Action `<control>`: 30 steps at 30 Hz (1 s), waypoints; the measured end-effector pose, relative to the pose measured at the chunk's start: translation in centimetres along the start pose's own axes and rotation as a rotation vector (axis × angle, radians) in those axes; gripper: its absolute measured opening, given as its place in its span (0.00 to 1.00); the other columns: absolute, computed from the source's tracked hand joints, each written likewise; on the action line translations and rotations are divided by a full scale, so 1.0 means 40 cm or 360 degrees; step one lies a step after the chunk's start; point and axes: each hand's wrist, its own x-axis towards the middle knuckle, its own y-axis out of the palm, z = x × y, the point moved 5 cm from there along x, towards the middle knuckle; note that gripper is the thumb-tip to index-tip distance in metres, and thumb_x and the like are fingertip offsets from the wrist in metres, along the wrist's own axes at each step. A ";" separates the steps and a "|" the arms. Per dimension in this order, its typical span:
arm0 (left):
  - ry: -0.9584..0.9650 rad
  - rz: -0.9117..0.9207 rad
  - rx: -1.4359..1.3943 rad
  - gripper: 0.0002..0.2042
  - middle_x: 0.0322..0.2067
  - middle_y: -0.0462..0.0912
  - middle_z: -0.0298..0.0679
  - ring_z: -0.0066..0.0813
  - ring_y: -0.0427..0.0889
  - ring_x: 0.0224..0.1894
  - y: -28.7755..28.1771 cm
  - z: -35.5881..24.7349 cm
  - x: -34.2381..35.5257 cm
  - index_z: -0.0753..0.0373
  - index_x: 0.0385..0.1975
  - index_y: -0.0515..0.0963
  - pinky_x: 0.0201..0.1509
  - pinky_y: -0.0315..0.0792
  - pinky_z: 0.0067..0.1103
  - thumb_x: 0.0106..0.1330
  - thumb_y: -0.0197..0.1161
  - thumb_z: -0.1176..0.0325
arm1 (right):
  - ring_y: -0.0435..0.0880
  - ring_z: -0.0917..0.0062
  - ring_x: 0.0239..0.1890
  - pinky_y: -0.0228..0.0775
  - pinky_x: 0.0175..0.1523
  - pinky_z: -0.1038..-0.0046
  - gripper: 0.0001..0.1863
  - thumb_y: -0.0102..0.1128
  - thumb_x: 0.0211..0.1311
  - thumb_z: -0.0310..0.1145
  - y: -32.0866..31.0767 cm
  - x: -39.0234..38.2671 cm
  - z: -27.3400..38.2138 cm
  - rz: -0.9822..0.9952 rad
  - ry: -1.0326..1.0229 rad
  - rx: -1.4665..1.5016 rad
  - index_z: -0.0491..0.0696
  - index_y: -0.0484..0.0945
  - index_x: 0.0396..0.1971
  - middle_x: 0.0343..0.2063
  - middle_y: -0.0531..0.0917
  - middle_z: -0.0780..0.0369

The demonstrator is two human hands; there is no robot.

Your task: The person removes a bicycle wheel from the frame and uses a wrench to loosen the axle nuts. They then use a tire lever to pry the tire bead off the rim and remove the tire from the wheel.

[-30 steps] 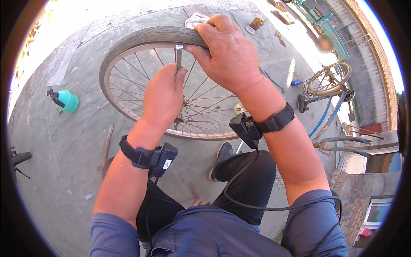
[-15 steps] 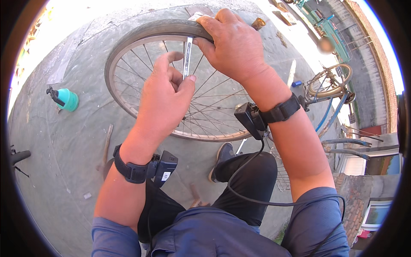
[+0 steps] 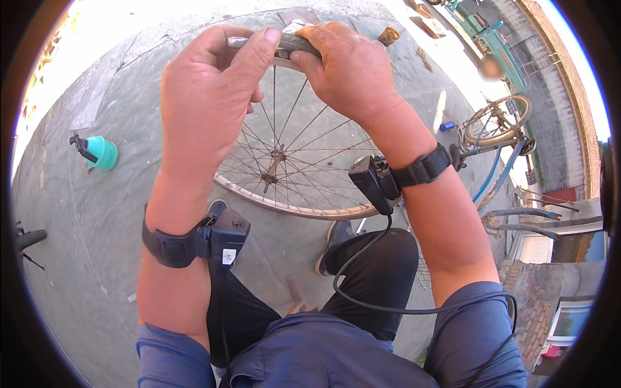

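A spoked bicycle wheel (image 3: 304, 208) stands tilted before me, its hub (image 3: 277, 161) showing below my hands. My right hand (image 3: 354, 70) is closed around the dark tyre (image 3: 296, 44) at the top of the wheel, thumb on the near side by the rim. Just left of it, my left hand (image 3: 210, 97) is closed on a flat silver spanner (image 3: 237, 42), its thumb pressing near the tyre. Only one end of the spanner shows, left of the thumb; my fingers hide much of the rest. Both wrists wear black straps with small boxes.
A teal spray bottle (image 3: 102, 152) stands on the grey ground at left. To the right are a blue cylinder (image 3: 447, 126) and a blue bicycle frame with a wheel (image 3: 511, 119). A rusty can (image 3: 389, 36) lies beyond my right hand. A black cable (image 3: 388, 312) loops across my lap.
My left hand has moved up and left to the tyre, swinging the spanner from upright across the rim to lying near the tyre's top. My right hand keeps its hold on the tyre.
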 end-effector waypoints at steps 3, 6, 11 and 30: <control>0.0217 -0.0037 0.0403 0.17 0.22 0.77 0.28 0.11 0.74 0.22 -0.016 -0.013 0.087 0.64 0.36 0.82 0.24 0.67 0.12 0.74 0.67 0.53 | 0.89 0.61 0.38 0.81 0.42 0.59 0.15 0.66 0.66 0.44 -0.007 -0.005 0.011 -0.0003 -0.0008 0.0031 0.51 0.87 0.46 0.37 0.86 0.59; 0.0288 -0.0018 0.0591 0.19 0.19 0.73 0.27 0.12 0.71 0.19 -0.001 -0.048 0.148 0.63 0.32 0.79 0.22 0.64 0.15 0.76 0.63 0.51 | 0.89 0.61 0.37 0.81 0.40 0.59 0.14 0.67 0.65 0.43 -0.021 -0.018 0.015 -0.0031 0.0003 0.0031 0.52 0.87 0.45 0.35 0.86 0.59; -0.0132 0.0005 0.0377 0.18 0.18 0.71 0.30 0.19 0.66 0.15 -0.020 0.025 0.270 0.64 0.32 0.79 0.18 0.61 0.22 0.79 0.57 0.54 | 0.89 0.61 0.35 0.81 0.38 0.59 0.13 0.67 0.65 0.42 -0.029 -0.030 0.017 -0.0040 0.0015 0.0041 0.52 0.87 0.45 0.35 0.87 0.59; -0.0029 -0.0175 0.0082 0.11 0.32 0.87 0.40 0.23 0.87 0.31 -0.073 0.006 -0.077 0.66 0.45 0.77 0.31 0.76 0.16 0.79 0.62 0.62 | 0.88 0.60 0.33 0.80 0.39 0.59 0.13 0.68 0.65 0.44 -0.039 -0.025 -0.009 -0.0188 0.0025 0.0350 0.51 0.90 0.40 0.34 0.89 0.58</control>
